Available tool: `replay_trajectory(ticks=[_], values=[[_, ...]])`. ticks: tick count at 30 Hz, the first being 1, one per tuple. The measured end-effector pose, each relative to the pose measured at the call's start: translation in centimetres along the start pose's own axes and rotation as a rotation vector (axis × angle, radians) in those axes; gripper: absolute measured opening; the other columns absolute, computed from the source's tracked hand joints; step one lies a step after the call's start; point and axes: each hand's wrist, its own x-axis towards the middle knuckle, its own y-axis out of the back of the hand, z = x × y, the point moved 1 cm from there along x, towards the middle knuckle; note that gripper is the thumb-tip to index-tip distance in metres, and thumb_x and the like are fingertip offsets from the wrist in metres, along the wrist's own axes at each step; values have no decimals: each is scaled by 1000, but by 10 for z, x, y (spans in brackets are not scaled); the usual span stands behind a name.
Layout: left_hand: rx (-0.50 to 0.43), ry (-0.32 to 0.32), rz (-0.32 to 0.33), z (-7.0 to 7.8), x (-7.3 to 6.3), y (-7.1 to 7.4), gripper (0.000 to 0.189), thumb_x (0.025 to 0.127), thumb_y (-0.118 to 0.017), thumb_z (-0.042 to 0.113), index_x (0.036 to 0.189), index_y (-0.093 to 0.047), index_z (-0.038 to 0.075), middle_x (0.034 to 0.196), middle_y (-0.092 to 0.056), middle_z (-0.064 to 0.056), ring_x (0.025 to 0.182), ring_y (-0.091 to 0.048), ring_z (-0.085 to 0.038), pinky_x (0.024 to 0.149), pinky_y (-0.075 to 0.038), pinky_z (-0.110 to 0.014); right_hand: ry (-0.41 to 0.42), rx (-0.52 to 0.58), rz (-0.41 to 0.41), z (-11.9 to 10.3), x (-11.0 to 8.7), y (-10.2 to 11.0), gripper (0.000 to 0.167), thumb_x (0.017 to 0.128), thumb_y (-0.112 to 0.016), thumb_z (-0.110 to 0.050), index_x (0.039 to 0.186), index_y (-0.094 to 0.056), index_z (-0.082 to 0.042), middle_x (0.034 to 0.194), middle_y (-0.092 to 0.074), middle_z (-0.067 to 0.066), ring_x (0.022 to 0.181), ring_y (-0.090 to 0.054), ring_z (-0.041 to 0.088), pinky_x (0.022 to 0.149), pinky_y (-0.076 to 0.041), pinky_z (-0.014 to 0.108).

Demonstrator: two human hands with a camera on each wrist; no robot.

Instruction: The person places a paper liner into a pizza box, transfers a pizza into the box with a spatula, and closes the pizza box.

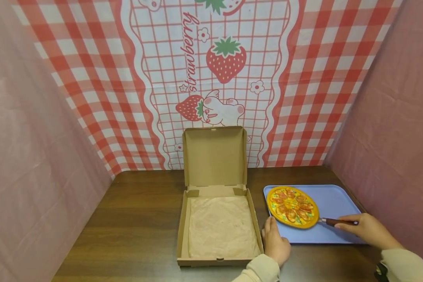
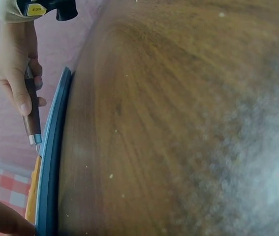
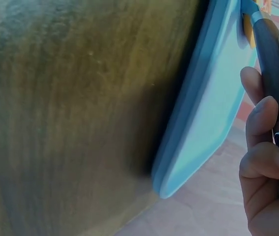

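My right hand (image 1: pixel 370 229) grips the dark wooden handle (image 1: pixel 338 222) of a spatula with a metal neck. The blade is hidden under a round toy pizza (image 1: pixel 291 207), yellow with reddish toppings and an orange crust. This pizza overlaps the left part of a light blue tray (image 1: pixel 333 201). My left hand (image 1: pixel 276 242) is at the tray's front left corner, its fingertips right by the tray's edge and the crust. From the right wrist view, fingers (image 3: pixel 262 118) curl round the handle. In the left wrist view the left fingers (image 2: pixel 6 216) touch the tray's rim.
An open cardboard pizza box (image 1: pixel 257 227), lined with brown paper (image 1: pixel 222 227), stands left of the tray, its lid (image 1: pixel 215 156) raised at the back. The left hand is close to the box's right wall. A strawberry-print cloth (image 1: pixel 211 78) hangs behind the wooden table (image 1: pixel 144 219).
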Motion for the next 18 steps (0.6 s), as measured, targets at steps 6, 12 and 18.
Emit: replay_trajectory(ticks=[6, 12, 18], values=[[-1, 2, -5, 0, -1, 0, 63, 77, -59, -7, 139, -51, 1, 144, -47, -8, 122, -46, -29, 104, -43, -37, 19, -3, 46, 0, -4, -3, 31, 82, -78, -34, 96, -79, -6, 90, -76, 9, 70, -49, -8, 60, -46, 22], [11, 3, -15, 0, 0, 0, 63, 77, -59, -6, 140, -51, 1, 145, -46, -7, 123, -45, -29, 104, -43, -38, 50, -37, 54, -7, -2, -2, 30, 81, -78, -35, 95, -79, -8, 90, -77, 8, 77, -60, -6, 67, -53, 28], [16, -5, -9, -1, 0, -1, 63, 77, -59, -6, 139, -51, 0, 145, -47, -8, 123, -45, -29, 104, -43, -38, -3, -39, -10, -15, 2, 1, 40, 85, -74, -40, 100, -78, -3, 93, -76, 12, 84, -67, 13, 71, -56, 38]])
